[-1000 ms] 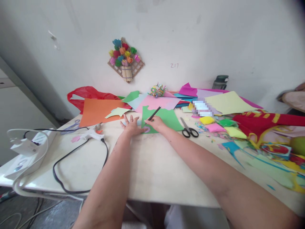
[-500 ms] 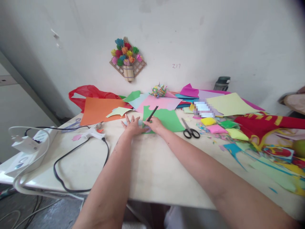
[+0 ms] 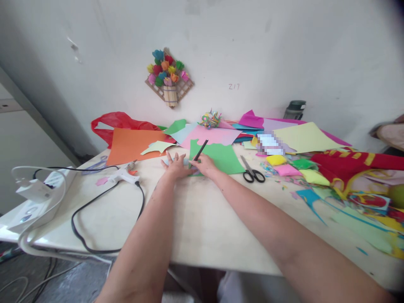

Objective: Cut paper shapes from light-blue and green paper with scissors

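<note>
My left hand (image 3: pixel 175 166) lies flat with fingers spread on the table, pressing the left corner of a green paper sheet (image 3: pixel 224 158). My right hand (image 3: pixel 205 165) is closed round a black pencil (image 3: pixel 200 150), whose tip touches the green sheet close to my left fingers. A small pink cut shape sits under my hands, mostly hidden. Both forearms reach out across the pale table (image 3: pixel 202 219).
Black-handled scissors (image 3: pixel 251 170) lie just right of the green sheet. A white glue gun (image 3: pixel 123 177) with a black cord and a power strip (image 3: pixel 34 198) lie at the left. Orange paper (image 3: pixel 134 145), pink paper and other coloured sheets and scraps cover the back and right. Another person's arm shows at far right.
The pencil has tilted slightly more upright and shifted a little left on the green sheet. My left hand stays flat in place.
</note>
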### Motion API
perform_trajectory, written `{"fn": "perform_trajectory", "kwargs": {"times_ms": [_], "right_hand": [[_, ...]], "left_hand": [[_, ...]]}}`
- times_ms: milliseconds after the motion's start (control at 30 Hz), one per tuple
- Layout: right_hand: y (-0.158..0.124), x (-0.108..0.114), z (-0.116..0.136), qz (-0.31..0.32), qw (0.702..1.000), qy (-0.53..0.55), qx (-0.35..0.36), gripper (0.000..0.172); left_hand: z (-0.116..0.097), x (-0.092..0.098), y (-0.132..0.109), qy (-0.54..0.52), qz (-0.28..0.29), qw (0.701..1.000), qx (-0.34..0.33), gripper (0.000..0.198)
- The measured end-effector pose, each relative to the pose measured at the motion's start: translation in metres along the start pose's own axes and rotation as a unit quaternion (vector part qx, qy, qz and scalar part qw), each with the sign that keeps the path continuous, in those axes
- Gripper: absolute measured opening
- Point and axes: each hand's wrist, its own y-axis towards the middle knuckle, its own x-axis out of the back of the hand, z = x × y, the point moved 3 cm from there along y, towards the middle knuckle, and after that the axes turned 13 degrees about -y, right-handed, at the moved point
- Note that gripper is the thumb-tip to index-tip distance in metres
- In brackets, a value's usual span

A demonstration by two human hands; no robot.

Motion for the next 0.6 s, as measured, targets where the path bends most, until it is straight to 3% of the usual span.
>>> {"fn": "perform_trajectory", "kwargs": {"times_ms": [600], "right_hand": [[-0.0009, 0.0025, -0.0027, -0.027, 0.998, 0.043, -0.029, 0.013]], "left_hand": [[-0.0008, 0.0009, -0.0009, 0.006, 0.010, 1.000, 0.004, 0.091]]}}
